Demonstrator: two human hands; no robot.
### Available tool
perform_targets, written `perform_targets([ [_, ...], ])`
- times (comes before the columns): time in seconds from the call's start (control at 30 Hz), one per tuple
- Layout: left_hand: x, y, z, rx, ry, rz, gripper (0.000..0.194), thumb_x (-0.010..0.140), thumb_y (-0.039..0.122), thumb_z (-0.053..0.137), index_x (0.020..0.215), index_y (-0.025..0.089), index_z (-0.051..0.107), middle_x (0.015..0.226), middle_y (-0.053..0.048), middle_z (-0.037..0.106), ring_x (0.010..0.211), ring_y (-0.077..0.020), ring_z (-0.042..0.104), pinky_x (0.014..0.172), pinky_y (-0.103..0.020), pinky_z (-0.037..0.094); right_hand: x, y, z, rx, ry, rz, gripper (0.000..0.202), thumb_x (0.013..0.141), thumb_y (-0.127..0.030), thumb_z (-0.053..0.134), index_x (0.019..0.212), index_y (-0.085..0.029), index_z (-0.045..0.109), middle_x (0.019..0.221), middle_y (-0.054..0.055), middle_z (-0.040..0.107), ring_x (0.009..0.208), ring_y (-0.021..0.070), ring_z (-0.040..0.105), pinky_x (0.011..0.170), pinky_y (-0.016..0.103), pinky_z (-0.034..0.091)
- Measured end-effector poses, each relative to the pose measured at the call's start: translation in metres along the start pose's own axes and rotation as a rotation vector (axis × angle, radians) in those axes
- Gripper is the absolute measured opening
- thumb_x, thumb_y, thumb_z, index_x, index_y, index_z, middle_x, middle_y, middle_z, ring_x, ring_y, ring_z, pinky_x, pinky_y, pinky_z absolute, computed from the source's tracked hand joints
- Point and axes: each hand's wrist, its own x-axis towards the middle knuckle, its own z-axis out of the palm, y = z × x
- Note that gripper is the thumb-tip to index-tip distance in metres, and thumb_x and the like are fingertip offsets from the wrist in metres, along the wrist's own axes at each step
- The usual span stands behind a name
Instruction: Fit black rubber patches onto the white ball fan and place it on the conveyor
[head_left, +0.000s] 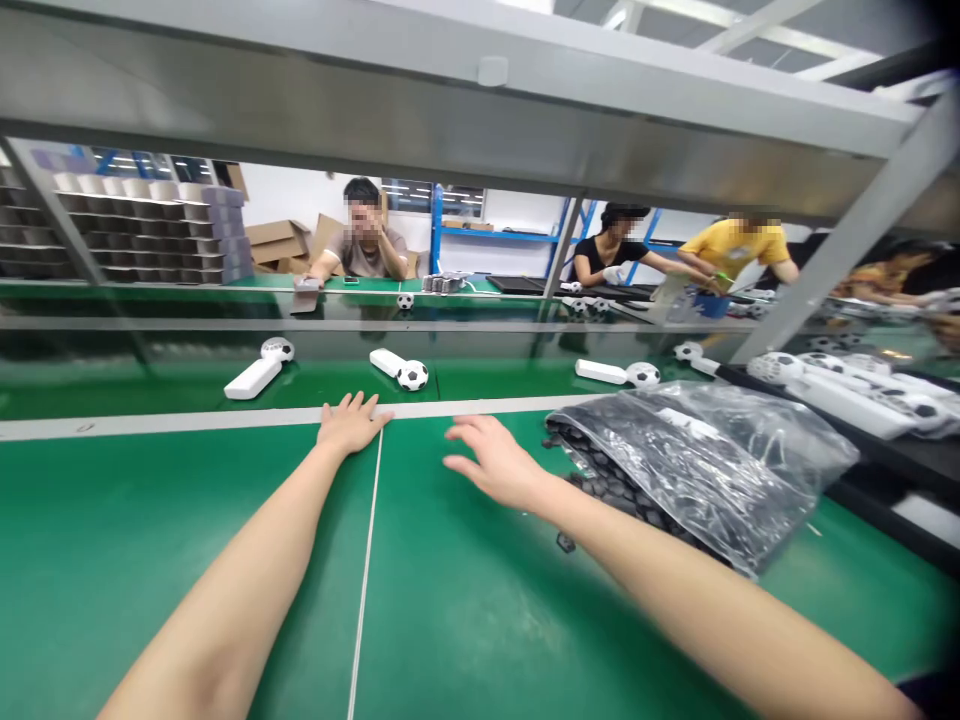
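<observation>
My left hand [351,424] reaches to the metal edge strip at the far side of the green table, fingers spread and holding nothing. To its right, my right hand [495,460] hovers or rests over the table with fingers apart, also without anything in it. Just beyond the strip lies a white-handled device with a soccer-ball head [412,375], nearest to my left hand. A similar device [255,377] lies farther left, and another [607,372] is to the right. Beside my right forearm sits a clear plastic bag [697,460] with small black parts spilling from its mouth.
A black tray [915,450] of several more soccer-ball devices stands at the right. A grey metal shelf [450,110] spans overhead on slanted posts. Across the line, several people sit at another green bench [262,284]; stacked cartons [150,235] stand at the back left.
</observation>
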Motion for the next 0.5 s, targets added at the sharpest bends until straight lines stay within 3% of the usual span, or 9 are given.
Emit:
perform_targets([
  [0.07, 0.0, 0.0, -0.001, 0.015, 0.003, 0.0, 0.071, 0.084, 0.067, 0.02, 0.14, 0.024, 0.025, 0.148, -0.009, 0.019, 0.136, -0.0306, 0.012, 0.105, -0.06, 0.013, 0.042, -0.003, 0.01, 0.008, -0.002, 0.147, 0.035, 0.086, -0.036, 0.055, 0.117, -0.019, 0.053, 0.132, 0.009, 0.044, 0.123, 0.0216, 0.036, 0.103, 0.035, 0.029],
  [0.13, 0.001, -0.001, -0.002, 0.029, 0.006, 0.001, 0.072, 0.082, 0.067, 0.018, 0.14, 0.025, 0.027, 0.148, -0.009, 0.02, 0.136, -0.0308, 0.013, 0.104, -0.06, 0.016, 0.075, 0.005, 0.023, -0.01, 0.058, 0.296, 0.043, 0.091, -0.038, 0.045, 0.126, -0.013, 0.044, 0.14, 0.014, 0.033, 0.127, 0.0266, 0.03, 0.102, 0.04, 0.028],
  [0.27, 0.006, -0.002, -0.003, 0.038, 0.019, 0.002, 0.073, 0.081, 0.068, 0.017, 0.14, 0.025, 0.028, 0.147, -0.012, 0.022, 0.135, -0.0333, 0.018, 0.102, -0.061, 0.019, 0.104, 0.032, 0.047, -0.058, 0.13, 0.551, 0.05, 0.095, -0.038, 0.03, 0.13, -0.002, 0.035, 0.14, 0.025, 0.024, 0.129, 0.0347, 0.024, 0.099, 0.048, 0.024],
  [0.4, 0.006, -0.001, -0.004, 0.038, 0.051, 0.012, 0.067, 0.086, 0.064, 0.02, 0.138, 0.024, 0.033, 0.145, -0.016, 0.027, 0.133, -0.0356, 0.022, 0.099, -0.064, 0.02, 0.104, 0.046, 0.06, -0.099, 0.118, 0.546, 0.047, 0.093, -0.042, 0.035, 0.119, -0.004, 0.047, 0.128, 0.023, 0.042, 0.119, 0.0331, 0.037, 0.095, 0.044, 0.028],
  [0.5, 0.002, 0.003, -0.007, 0.037, 0.101, 0.063, 0.053, 0.09, 0.053, 0.03, 0.129, 0.021, 0.044, 0.136, -0.014, 0.041, 0.126, -0.0309, 0.036, 0.101, -0.06, 0.024, 0.104, 0.048, 0.061, -0.129, 0.096, 0.467, 0.04, 0.092, -0.042, 0.037, 0.108, -0.011, 0.055, 0.115, 0.015, 0.052, 0.11, 0.028, 0.044, 0.091, 0.039, 0.032],
])
